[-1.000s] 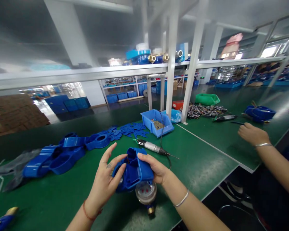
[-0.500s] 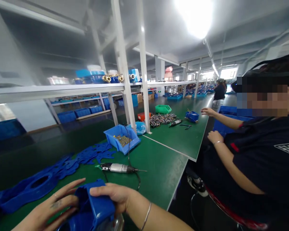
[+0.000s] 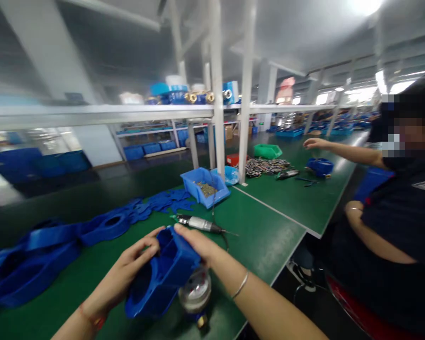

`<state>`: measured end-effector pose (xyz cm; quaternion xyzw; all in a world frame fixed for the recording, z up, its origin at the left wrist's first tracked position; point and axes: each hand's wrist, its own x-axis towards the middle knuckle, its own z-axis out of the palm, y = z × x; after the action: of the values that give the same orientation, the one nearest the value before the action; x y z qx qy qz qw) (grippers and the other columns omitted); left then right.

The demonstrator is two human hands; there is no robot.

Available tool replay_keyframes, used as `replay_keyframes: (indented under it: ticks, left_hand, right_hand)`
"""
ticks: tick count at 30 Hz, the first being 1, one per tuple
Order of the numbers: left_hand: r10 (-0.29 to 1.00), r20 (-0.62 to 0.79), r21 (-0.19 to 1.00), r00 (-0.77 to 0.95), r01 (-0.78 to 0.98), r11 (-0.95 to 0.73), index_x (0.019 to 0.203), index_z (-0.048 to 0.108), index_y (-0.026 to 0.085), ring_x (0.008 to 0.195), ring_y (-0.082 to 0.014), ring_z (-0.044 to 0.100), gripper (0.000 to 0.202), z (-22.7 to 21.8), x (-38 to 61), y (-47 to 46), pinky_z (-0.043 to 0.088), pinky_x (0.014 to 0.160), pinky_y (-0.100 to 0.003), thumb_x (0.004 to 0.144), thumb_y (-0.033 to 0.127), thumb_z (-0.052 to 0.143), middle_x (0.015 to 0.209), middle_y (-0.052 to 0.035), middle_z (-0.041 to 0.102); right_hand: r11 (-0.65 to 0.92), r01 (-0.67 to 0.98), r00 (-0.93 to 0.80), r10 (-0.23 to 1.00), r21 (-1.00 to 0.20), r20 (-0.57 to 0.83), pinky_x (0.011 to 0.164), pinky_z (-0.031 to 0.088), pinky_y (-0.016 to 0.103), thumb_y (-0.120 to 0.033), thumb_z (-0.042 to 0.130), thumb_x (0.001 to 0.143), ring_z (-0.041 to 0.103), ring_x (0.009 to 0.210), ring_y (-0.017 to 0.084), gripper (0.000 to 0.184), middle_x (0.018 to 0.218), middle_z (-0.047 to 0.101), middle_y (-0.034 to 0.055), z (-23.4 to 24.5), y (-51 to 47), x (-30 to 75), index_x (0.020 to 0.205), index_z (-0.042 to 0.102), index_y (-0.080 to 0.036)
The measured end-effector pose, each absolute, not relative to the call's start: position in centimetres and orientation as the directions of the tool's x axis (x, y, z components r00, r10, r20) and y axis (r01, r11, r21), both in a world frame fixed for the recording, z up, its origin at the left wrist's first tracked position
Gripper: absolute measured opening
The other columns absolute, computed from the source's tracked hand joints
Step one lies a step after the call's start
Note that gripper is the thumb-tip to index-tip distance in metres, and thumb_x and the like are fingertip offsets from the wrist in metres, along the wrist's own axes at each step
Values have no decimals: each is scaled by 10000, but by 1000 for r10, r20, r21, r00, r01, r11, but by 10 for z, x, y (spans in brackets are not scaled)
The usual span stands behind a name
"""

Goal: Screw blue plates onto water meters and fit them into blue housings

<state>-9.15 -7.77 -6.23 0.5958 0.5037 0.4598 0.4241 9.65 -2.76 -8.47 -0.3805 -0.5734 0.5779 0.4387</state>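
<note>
Head view: over the table, near its front edge, left hand and right hand are closed on a blue housing (clear-domed meter just beside); beyond, a screwdriver, then a parts bin toward the right edge.

A screwdriver and bin obstruct the way beyond the blue casing; worktop lies open right of both.

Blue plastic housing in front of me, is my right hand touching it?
Touching. The head view shows your right hand on the blue plastic housing, thumb laid over its upper edge with no visible gap.
</note>
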Motion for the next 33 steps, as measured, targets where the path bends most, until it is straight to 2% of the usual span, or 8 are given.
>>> replay_keyframes:
  ticks: [5,8,12,18,21,24,28,33]
  left_hand:
    - [989,-51,999,-142,-18,49,746,611,164,607,-130,523,476,-65,-81,-91,462,530,-196,549,540,826,705,-17,577]
    - [966,-100,990,-237,-120,73,763,566,164,576,-124,514,530,-71,-73,-96,452,515,-208,514,552,828,675,5,558]
    - [947,-118,977,-298,-204,58,773,548,166,587,-117,510,554,-75,-56,-101,444,527,-206,489,549,831,690,14,555]
    - [942,-60,984,-330,-179,0,785,583,174,660,-155,543,499,-79,-33,-107,469,610,-260,578,591,763,751,-13,586]
    - [924,52,993,-378,-78,-87,730,615,183,987,-275,568,469,-84,-36,-103,460,859,-373,590,608,754,992,-85,632]
    - [882,212,977,-422,55,-208,707,602,201,1291,-320,376,430,-95,-39,-97,242,1100,-454,657,611,721,1240,-98,577]
    - [806,354,934,-475,133,-332,823,544,206,1244,-280,456,300,-113,-32,-97,279,1079,-503,874,501,554,1250,-99,583]
    - [726,364,912,-583,66,-405,876,504,195,1242,-256,472,220,-127,-18,-103,307,1086,-487,940,405,490,1256,-104,575]
  right_hand:
    - [-1,-113,-185,982,-994,20,672,444,259,-727,397,789,602,775,165,704,931,637,101,-99,-17,110,1091,569,-115]
    - [17,-127,-200,979,-992,43,845,454,315,-726,473,745,588,1000,217,738,1088,619,123,-103,-35,112,1170,555,-129]
    - [62,-156,-226,969,-986,97,1058,339,318,-620,598,743,465,1232,210,740,1328,503,92,-104,-58,106,1320,455,-178]
    - [80,-112,-153,983,-990,97,996,381,339,-415,552,730,511,1129,222,640,1280,527,63,-115,-49,100,1317,421,-195]
    - [61,-86,-169,983,-994,75,901,415,359,-406,466,732,542,1014,236,525,1157,581,68,-119,-36,105,1205,500,-179]
    - [60,-34,-225,972,-998,66,864,406,364,-395,460,738,544,954,240,421,1017,616,51,-116,-28,108,1082,579,-182]
    - [56,4,-279,959,-998,53,851,405,348,-380,463,748,554,932,229,404,997,629,23,-114,-31,109,1090,595,-209]
    - [-47,23,-262,964,-999,-52,1005,347,397,-430,455,789,491,1168,271,531,1279,554,55,-125,-41,115,1258,530,-193]
